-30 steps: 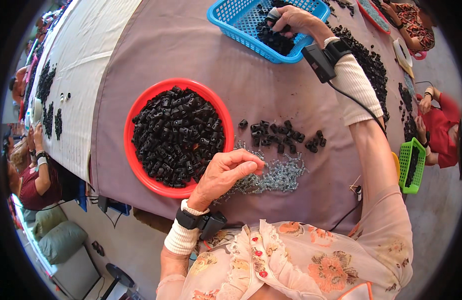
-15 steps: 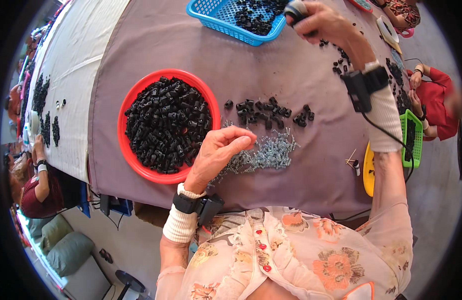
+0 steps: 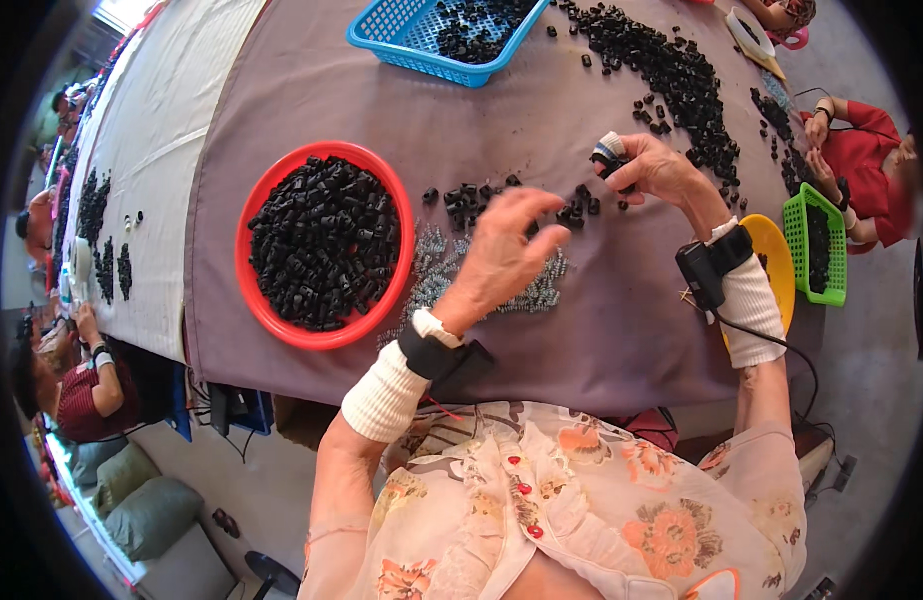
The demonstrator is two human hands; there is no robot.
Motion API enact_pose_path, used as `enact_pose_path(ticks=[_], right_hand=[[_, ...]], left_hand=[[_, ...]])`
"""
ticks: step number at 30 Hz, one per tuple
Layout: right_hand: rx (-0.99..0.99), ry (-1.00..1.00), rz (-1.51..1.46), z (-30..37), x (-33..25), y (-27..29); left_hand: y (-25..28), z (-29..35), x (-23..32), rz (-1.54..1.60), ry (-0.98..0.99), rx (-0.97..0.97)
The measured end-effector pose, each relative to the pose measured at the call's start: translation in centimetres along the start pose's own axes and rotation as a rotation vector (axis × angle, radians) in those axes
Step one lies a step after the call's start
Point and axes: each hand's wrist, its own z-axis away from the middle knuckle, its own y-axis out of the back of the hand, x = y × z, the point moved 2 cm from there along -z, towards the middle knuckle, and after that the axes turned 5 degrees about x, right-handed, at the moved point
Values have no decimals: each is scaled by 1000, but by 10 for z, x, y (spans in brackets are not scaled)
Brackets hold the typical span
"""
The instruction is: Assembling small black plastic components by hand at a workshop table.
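Head view: open room is left on the mauve cloth-covered table [image 3: 622,345] along its near edge. Stubby black plastic pieces [image 3: 626,187] are gripped by the curled right hand [image 3: 664,170]; the left hand [image 3: 502,252], fingers parted, is held above small silvery metal springs [image 3: 542,290].

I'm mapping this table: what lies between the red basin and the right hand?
In the head view: loose black pieces, partly hidden by the left hand, and, nearer the wearer, small silvery parts.

Soft, bright light fills the tabletop [image 3: 312,100]; left fingers [image 3: 532,203] blur slightly; far left of them, glare and bent edges.
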Motion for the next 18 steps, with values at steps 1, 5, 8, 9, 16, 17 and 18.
enact_pose_path(ticks=[1, 5, 8, 9, 16, 17, 18], right_hand=[[-1, 4, -6, 1, 2, 1], [69, 16, -52, 3, 10, 7], [47, 36, -90, 0, 14, 8], [13, 50, -105, -1, 14, 6], [43, 101, -95, 4, 8, 3], [36, 98, -97, 4, 8, 2], [31, 97, -99, 5, 5, 1]], left_hand=[[10, 1, 1, -311, -231, 208], [30, 11, -13, -668, -159, 320], [28, 15, -16, -796, -150, 327], [25, 16, -19, -827, -128, 325], [-10, 5, -38, -722, -75, 264], [-18, 3, -38, -729, -84, 236], [-25, 0, -37, -715, -107, 231]])
